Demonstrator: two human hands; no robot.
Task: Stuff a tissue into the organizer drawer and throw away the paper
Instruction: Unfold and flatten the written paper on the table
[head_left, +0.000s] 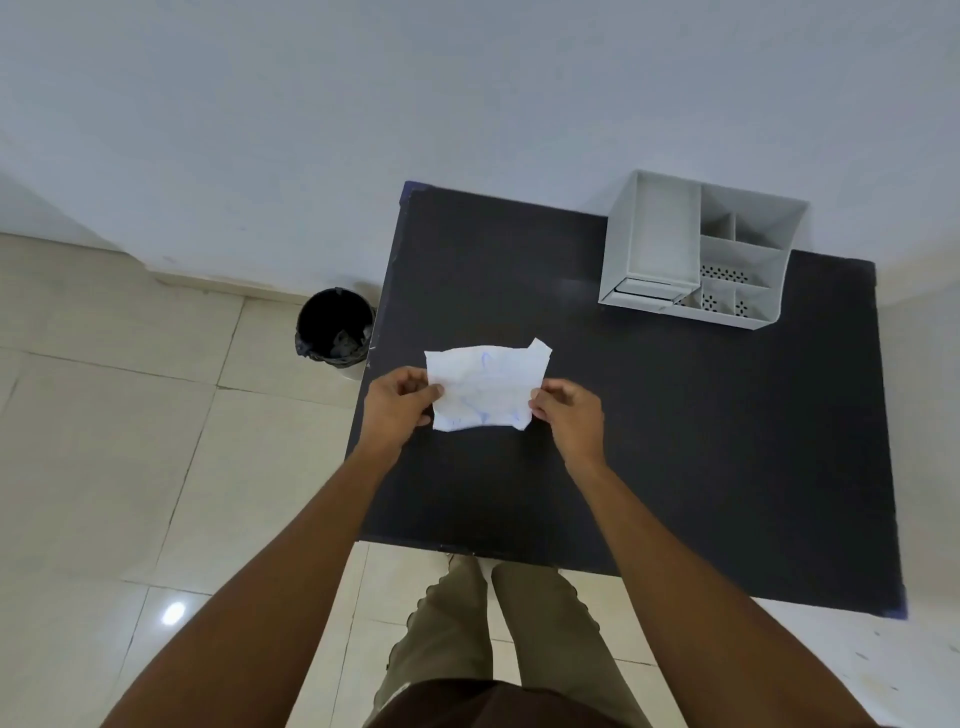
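On the tiled floor at the left stands one round waste bin (336, 332) lined with a dark bag, just beside the left edge of the one black table (675, 441), with some crumpled scraps showing at its bottom. To the right of it, the left hand (397, 397) pinches the left edge of a single sheet of paper (485, 387) between thumb and fingers, the other fingers curled under. The paper is held above the near-left part of the table, stretched flat between the two hands, its long axis running left to right and its face turned up toward the camera. It is white, creased and wrinkled, with faint blue pen marks across it; its edges are uneven, and the far right corner sticks up in a small torn tab. The right hand (569, 410) grips the right edge of the same sheet in the same pinching way, fingertips closed on the paper. Both bare forearms reach in from the near edge. At the far right of the table sits one light grey plastic desk organizer (696, 249), well apart from the paper; it has a long tray section on its left, several open compartments on its right, some with perforated floors, and a small drawer (644, 291) at its near left, which looks slightly pulled out.
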